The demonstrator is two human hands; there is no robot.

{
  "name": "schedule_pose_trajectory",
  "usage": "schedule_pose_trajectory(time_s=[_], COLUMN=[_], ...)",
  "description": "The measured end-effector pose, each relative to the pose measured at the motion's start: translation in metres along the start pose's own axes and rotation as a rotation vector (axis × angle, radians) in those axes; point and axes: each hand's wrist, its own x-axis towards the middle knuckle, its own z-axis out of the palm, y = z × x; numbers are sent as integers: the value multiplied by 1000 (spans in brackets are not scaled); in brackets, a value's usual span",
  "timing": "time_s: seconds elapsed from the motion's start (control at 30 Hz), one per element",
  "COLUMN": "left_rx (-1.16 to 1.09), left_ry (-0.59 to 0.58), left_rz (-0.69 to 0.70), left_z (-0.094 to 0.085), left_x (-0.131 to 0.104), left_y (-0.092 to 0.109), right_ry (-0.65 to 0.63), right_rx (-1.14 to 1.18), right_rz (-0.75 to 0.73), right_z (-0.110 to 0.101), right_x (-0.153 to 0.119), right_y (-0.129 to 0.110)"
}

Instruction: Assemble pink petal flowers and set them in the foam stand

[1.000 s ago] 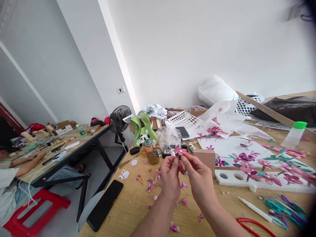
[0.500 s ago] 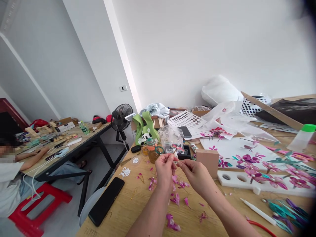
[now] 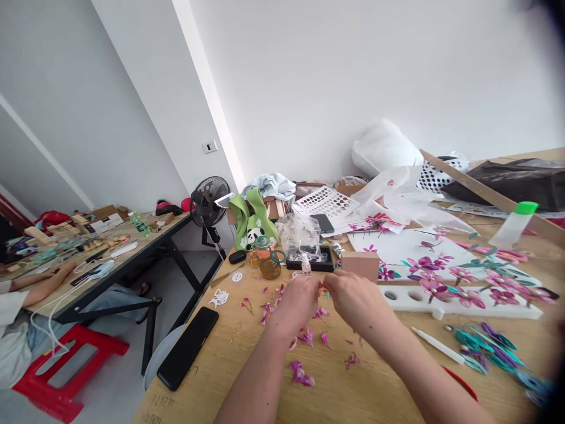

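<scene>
My left hand [image 3: 298,303] and my right hand [image 3: 353,293] meet over the middle of the wooden table [image 3: 247,365], their fingertips bent down and pressed close together. Whatever lies between the fingers is too small or hidden to make out. Just behind them a small clear bottle with a white top [image 3: 306,264] stands upright. Loose pink petals [image 3: 302,374] are scattered below and around the hands. Behind the right hand is a pinkish-brown block [image 3: 360,265].
A black phone [image 3: 188,348] lies at the left edge. A jar of amber liquid [image 3: 268,262] stands behind the left hand. Pink flowers [image 3: 468,294] rest by a white foam strip [image 3: 521,310] at right. A person's arm [image 3: 50,285] is at another table.
Both hands have turned downward, with their knuckles raised. The small bottle behind them now shows clearly, and the thin item seen at the left fingertips is hidden. The view has shifted slightly.
</scene>
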Motion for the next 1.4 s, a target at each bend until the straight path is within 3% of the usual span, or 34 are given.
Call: schedule_pose_trajectory(time_s=[0.13, 0.3, 0.4, 0.57, 0.77, 0.9, 1.0, 1.07, 1.2, 1.27, 1.4], left_rx=[-229, -824, -1068, -1144, -1321, -1331, -1357, -1376, -1356, -1335, -1291], left_ry=[-182, -329, -265, 31, 216, 366, 400, 406, 453, 465, 484], left_rz=[24, -183, -295, -340, -408, -490, -537, -568, -640, -659, -657], left_z=[-6, -13, -16, -15, -8, -4, -2, -1, -1, -1, 1], left_x=[-4, -6, -4, 2, 7, 12, 14, 15, 15, 15, 15], left_y=[4, 12, 13, 8, 8, 8, 5, 4, 0, 0, 1], right_ry=[-103, -239, -239, -271, -421, -403, -360, -253, 133, 208, 235], right_rx=[306, 941, 1129, 1222, 1242, 1213, 1058, 818, 242, 222, 493], right_rz=[11, -5, 83, 45, 25, 7, -35, -69, 26, 42, 116], right_z=[-4, -8, -10, -12, -4, 8, 18, 24, 29, 27, 22], right_x=[6, 8, 9, 10, 10, 12, 14, 14, 11, 8, 6], right_y=[29, 53, 55, 48, 33, 23, 18, 17, 17, 15, -2])
